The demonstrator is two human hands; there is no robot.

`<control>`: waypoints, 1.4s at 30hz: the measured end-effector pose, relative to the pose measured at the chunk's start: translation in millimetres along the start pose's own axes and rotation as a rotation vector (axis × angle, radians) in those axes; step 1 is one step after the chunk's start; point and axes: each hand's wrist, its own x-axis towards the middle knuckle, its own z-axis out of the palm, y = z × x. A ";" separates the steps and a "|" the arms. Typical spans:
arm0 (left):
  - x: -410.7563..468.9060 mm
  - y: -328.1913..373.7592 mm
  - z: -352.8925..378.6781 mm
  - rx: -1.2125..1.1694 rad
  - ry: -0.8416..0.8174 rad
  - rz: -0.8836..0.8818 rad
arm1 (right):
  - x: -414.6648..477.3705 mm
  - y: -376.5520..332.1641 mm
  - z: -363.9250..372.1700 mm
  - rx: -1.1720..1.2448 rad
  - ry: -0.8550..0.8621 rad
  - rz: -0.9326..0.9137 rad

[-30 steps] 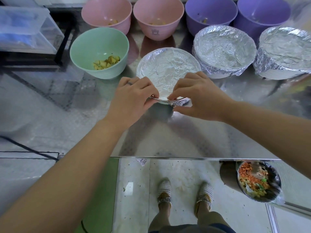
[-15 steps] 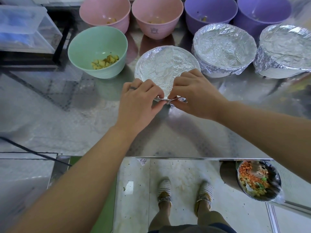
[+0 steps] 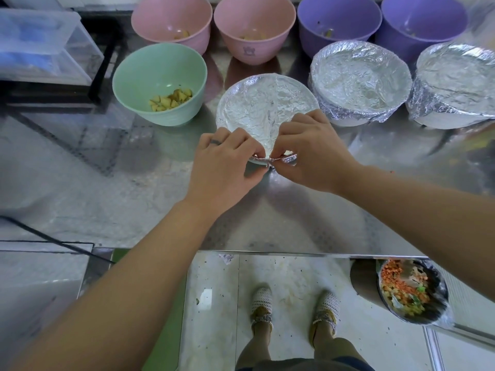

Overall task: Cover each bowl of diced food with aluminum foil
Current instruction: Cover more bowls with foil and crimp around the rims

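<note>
We recorded the foil-topped bowl (image 3: 263, 108) on the table (image 3: 267, 223) directly ahead of us, its near rim between left hand (image 3: 227, 162) and right hand (image 3: 308, 153), both pinching the foil hem (image 3: 284, 158) there, neither nearer than the other.

Both hands' fingers (image 3: 255, 151) pinching foil (image 3: 263, 108) at bowl rim, steel counter (image 3: 294, 215)

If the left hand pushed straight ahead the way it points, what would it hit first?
Probably the foil-covered bowl just ahead, whose near edge the left hand pinches beside the right hand.
</note>
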 end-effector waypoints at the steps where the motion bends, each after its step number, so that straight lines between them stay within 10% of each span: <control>1: -0.7 0.9 0.7 0.006 -0.003 -0.006 | 0.3 -1.0 0.2 0.005 0.001 0.012; 42: -33.4 7.8 -12.0 -0.079 0.004 0.075 | -45.3 -21.0 -12.3 -0.059 -0.031 -0.129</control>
